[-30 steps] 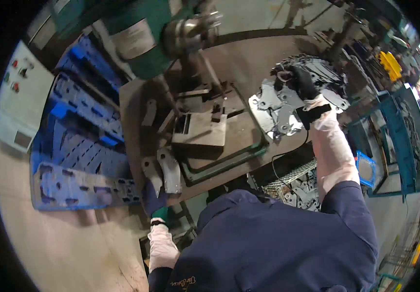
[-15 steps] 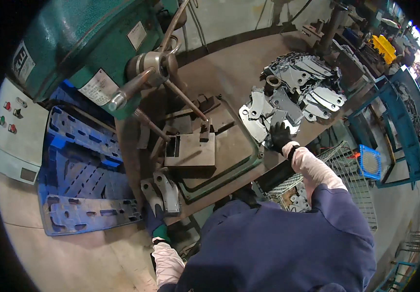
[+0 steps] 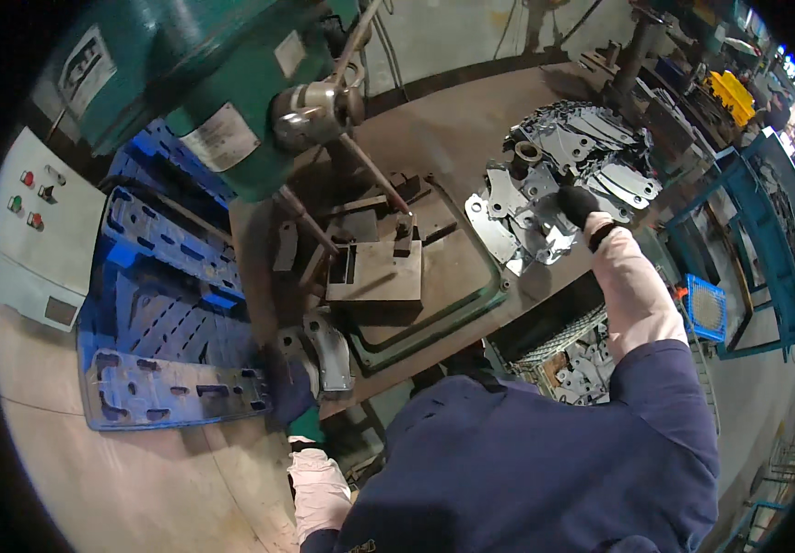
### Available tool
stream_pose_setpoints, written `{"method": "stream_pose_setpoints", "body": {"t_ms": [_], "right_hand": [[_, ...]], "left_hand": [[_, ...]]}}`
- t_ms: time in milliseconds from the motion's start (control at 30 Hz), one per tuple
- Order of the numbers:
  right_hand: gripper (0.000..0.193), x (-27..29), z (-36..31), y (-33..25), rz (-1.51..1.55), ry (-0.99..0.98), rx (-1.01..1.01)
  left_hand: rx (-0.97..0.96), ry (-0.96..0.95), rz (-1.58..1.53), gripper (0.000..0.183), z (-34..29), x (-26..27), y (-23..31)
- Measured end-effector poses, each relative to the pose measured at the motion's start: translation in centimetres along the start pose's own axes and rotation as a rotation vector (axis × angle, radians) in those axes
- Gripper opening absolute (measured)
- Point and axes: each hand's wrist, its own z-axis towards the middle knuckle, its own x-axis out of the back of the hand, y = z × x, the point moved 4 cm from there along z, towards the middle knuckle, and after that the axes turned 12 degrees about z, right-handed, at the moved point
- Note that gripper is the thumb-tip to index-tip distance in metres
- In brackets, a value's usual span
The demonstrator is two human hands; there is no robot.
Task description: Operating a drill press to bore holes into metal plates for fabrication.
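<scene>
My right hand point(image 3: 580, 206), in a black glove, is over the heap of flat grey metal plates point(image 3: 531, 207) at the back right of the table. Its fingers point down into the plates and are too dark and smeared to read. At the table's near left edge my left hand point(image 3: 290, 389), in a dark blue and green glove, is against a small stack of curved metal plates point(image 3: 329, 358). The fingers of that hand are blurred and partly hidden. Between the hands, a steel block fixture point(image 3: 377, 276) sits on the green-edged machine base point(image 3: 457, 309).
A green drill press with long handles point(image 3: 310, 115) overhangs the left side. Blue plastic pallets point(image 3: 171, 387) stand left of the table, by a switch box point(image 3: 42, 221). A wire basket with metal parts point(image 3: 582, 369) is below the front edge. Blue racks point(image 3: 766, 249) stand at right.
My right hand has moved away from me and rightward, from the near edge of the heap onto its middle. My left hand stays by the small stack. The whole view has shifted slightly.
</scene>
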Motion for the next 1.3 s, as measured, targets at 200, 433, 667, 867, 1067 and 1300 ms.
{"method": "stream_pose_setpoints", "body": {"t_ms": [200, 433, 667, 867, 1067, 1300], "right_hand": [[0.015, 9.8, -0.9, -9.7, 0.094, -0.047, 0.276], [0.022, 16.8, -1.7, -25.0, 1.017, -0.496, 0.441], [0.030, 13.0, -1.0, -35.7, 1.358, -0.921, 0.490], [0.029, 7.7, 0.6, -38.5, 1.353, -1.067, 0.649], [0.048, 9.6, 3.6, -39.1, 1.481, -0.800, 0.421], [0.063, 20.4, 5.3, -40.7, 2.399, -1.242, 0.332]], "left_hand": [[-0.269, -0.214, -0.693, 0.050, -1.5, -2.7, 4.1], [-0.245, -0.863, -1.929, 0.057, -3.5, -2.7, 14.3], [-0.399, -0.879, -1.460, 0.043, -6.1, 4.3, 12.9], [-0.260, -1.123, -1.965, 0.065, -7.1, 4.8, 8.9], [-0.111, -1.032, -1.648, 0.058, -4.7, -0.9, 6.3], [-0.372, -0.005, -0.421, 0.052, -1.7, -2.0, 8.0]]}}
